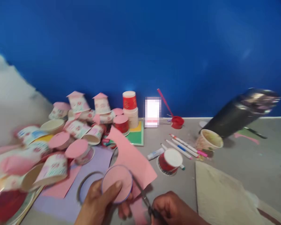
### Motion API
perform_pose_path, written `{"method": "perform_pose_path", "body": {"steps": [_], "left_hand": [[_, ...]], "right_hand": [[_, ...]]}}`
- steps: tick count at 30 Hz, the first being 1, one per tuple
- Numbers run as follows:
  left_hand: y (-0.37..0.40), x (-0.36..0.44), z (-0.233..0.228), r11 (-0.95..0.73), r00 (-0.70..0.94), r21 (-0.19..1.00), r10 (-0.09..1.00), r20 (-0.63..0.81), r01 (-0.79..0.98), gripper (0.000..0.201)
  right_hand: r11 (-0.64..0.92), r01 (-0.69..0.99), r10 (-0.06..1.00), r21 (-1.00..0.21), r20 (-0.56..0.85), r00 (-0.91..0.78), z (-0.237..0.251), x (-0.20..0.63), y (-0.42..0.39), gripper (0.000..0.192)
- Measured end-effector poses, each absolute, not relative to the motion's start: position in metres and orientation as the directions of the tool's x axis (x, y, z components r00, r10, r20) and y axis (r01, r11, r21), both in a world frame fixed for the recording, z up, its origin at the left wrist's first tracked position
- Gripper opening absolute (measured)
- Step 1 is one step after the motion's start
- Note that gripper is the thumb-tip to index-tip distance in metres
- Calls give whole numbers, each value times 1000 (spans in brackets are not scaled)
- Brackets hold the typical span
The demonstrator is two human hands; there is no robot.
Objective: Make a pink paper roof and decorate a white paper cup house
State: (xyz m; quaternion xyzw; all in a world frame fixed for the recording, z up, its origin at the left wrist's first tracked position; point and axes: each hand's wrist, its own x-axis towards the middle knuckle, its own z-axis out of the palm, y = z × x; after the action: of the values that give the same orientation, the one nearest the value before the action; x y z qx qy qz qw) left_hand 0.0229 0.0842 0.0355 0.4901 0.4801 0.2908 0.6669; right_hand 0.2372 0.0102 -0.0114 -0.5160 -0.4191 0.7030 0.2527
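Surface: grey tabletop [243, 162] carrying paper cups [79, 125], markers [184, 147].
Room: blue wall [140, 47] standing behind.
Writing: blurring, unreadable.
Left hand [100, 203]: gripping pink disc [117, 184].
Right hand [175, 211]: clenching scissors [144, 197].

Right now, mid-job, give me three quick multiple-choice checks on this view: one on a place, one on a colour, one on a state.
1. Where do the marker pens lie?
A. right of the cup heap
B. under the lilac sheet
C. in the left hand

2. What colour is the paper disc in the left hand?
A. green
B. pink
C. black

3. How does the red cup with the white base stand?
A. upright, mouth up
B. crushed flat
C. upside down

Answers: 1 A, the pens lie on the grey surface right of the heap. 2 B, the disc is pink with a bluish edge. 3 C, its white base faces up.
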Motion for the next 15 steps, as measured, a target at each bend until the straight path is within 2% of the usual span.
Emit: {"method": "perform_pose_path", "body": {"steps": [3, 6, 15], "left_hand": [[86, 24, 31, 374, 478, 927, 819, -318, -24, 44], [86, 26, 33, 398, 478, 913, 820, -314, -84, 42], [82, 26, 28, 404, 502, 910, 807, -310, -89, 49]], "right_hand": [[-647, 3, 728, -763, -618, -297, -1, 232, 5, 29], [-660, -6, 715, -751, -626, -312, 7, 230, 4, 26], [-655, 33, 705, -754, -627, -333, 17, 229, 5, 49]]}}
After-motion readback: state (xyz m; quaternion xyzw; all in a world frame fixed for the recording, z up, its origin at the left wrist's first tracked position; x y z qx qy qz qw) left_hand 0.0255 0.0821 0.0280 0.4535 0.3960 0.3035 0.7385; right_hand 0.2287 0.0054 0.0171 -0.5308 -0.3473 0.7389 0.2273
